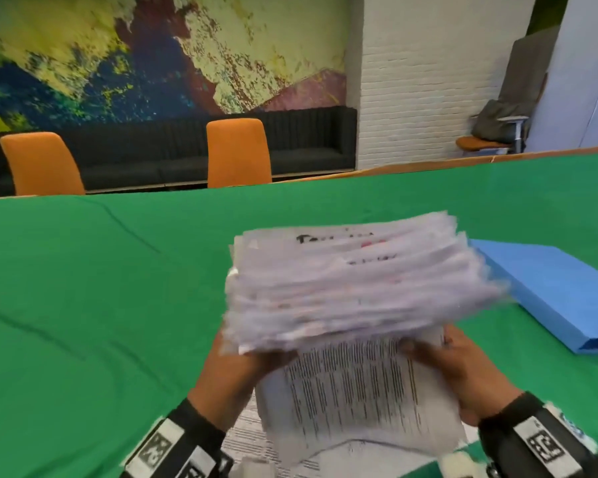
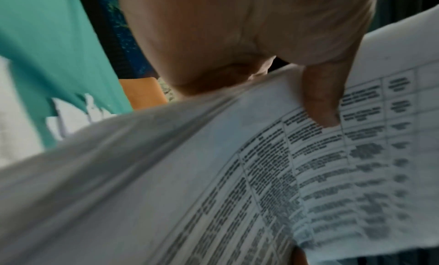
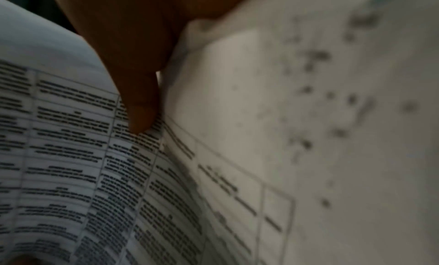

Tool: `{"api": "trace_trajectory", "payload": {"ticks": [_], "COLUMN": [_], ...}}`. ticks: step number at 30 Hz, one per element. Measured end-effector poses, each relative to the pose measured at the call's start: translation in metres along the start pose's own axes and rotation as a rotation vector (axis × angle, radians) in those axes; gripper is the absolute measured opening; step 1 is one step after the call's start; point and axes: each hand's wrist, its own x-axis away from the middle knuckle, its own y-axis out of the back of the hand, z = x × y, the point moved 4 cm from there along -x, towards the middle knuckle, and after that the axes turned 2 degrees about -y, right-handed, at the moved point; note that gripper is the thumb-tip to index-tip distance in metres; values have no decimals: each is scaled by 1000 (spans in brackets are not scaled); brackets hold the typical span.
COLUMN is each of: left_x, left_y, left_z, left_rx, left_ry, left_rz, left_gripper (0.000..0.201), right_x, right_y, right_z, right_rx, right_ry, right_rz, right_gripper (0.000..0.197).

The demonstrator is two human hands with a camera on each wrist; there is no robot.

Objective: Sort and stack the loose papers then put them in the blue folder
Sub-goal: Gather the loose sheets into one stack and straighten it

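Observation:
A thick, blurred stack of white papers (image 1: 356,284) is held up over the green table, its near face a printed table of text (image 1: 353,384). My left hand (image 1: 242,370) grips its left side and my right hand (image 1: 463,370) grips its right side. In the left wrist view my thumb (image 2: 320,100) presses on the printed sheet (image 2: 261,175). The right wrist view shows my right thumb (image 3: 140,104) pinching the same printed sheet (image 3: 71,156) against the stack. The blue folder (image 1: 553,291) lies shut on the table to the right of the stack.
A green cloth covers the table (image 1: 83,288). More loose sheets (image 1: 246,439) lie at the near edge under my wrists. Two orange chairs (image 1: 239,151) stand at the table's far side, with a dark bench (image 1: 152,150) and a painted wall behind.

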Motion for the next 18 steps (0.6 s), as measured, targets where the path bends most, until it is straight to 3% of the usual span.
{"api": "trace_trajectory", "payload": {"ticks": [3,5,7,11,13,15,18], "left_x": [-15,-20,-22,-17,-18,-15,-8], "left_y": [-17,-21,-32,-56,-48,-37,-29], "left_z": [-30,-32,-34,-48,-36,-16,15], "left_rx": [-26,-112,-215,-152,-97,-111,-267], "left_ry": [-128,-188,-213,-340,-277,-116,91], "left_rz": [-49,-174,-299,-338,-253,-180,5], "left_gripper": [33,27,25,51,71,86,83], "right_x": [-7,-8,-4,12,15,13,9], "right_y": [-4,-12,-30,-58,-45,-25,-6], "right_z": [7,18,27,30,21,8,7], "right_rx": [-50,75,361,473,431,355,383], "right_ry": [-81,33,204,386,310,151,43], "right_rz": [66,7,-87,-138,-110,-128,-218], "right_gripper": [28,30,27,34,48,57,25]}}
